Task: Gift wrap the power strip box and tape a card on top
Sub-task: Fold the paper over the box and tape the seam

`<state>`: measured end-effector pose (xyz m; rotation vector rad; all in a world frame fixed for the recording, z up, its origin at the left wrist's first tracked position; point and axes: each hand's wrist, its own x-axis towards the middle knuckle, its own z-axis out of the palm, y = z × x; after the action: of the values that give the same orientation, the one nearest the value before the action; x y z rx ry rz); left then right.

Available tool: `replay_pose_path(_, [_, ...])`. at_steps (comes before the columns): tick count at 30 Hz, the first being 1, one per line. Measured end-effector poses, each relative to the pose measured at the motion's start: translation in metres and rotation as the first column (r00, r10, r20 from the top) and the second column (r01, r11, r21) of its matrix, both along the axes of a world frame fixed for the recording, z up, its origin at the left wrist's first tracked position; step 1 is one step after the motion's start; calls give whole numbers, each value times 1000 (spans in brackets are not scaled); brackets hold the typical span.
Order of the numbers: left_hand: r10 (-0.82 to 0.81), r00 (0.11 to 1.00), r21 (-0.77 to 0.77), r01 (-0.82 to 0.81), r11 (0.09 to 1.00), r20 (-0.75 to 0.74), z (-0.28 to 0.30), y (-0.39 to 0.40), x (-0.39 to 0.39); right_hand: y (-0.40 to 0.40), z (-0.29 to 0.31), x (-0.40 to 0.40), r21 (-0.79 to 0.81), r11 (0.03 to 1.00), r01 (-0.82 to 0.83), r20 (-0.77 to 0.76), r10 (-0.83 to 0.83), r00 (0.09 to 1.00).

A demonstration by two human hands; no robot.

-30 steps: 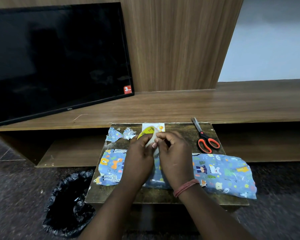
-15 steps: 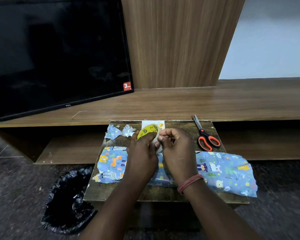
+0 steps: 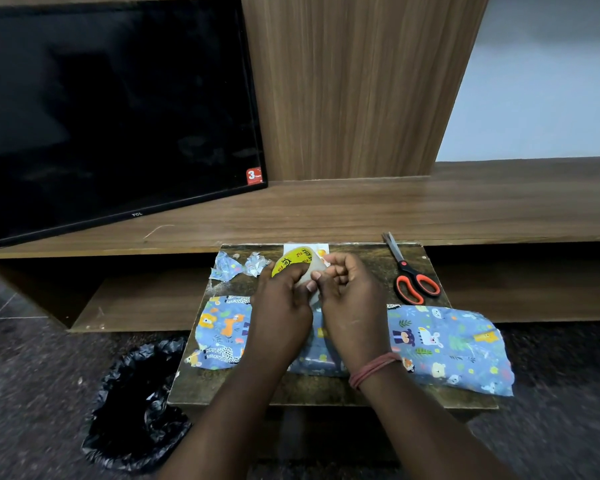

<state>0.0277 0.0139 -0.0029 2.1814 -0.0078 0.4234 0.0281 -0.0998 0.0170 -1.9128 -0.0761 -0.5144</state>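
The left hand grips a yellow-cored tape roll above the wrapped box, which lies across the near half of the small wooden table; the right hand pinches at the roll's edge with curled fingers. Beyond the box a white card lies at the table's far edge; orange-handled scissors rest far-right of the box; crumpled paper scraps sit far-left of it.

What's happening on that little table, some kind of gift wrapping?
Yes. The left hand holds a roll of tape while the right hand picks at its edge. The box in animal-print paper lies under them, its ends loose. A card and scissors wait behind.
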Motion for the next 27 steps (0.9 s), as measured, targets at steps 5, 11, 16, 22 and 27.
replay_pose_path(5, [-33, 998, 0, 33, 999, 44, 6, -2, -6, 0, 2, -5, -55, 998, -3, 86, 7, 996])
replay_pose_path(11, [-33, 999, 24, 32, 999, 30, 5, 0, -4, -2, 4, -1, 30, 999, -22, 60, 20, 998])
replay_pose_path(16, [-48, 999, -9, 49, 999, 6, 10, -1, -8, -10, 4, 5, -60, 996, -65, 34, 67, 997])
replay_pose_path(22, [-97, 995, -10, 98, 995, 27, 13, -4, -10, -8, -3, 3, -265, 964, -4, 120, 38, 992])
replay_pose_path(27, [-110, 994, -70, 108, 992, -25, 18, 0, -11, -8, -4, 7, -344, 934, -98, 34, 117, 993])
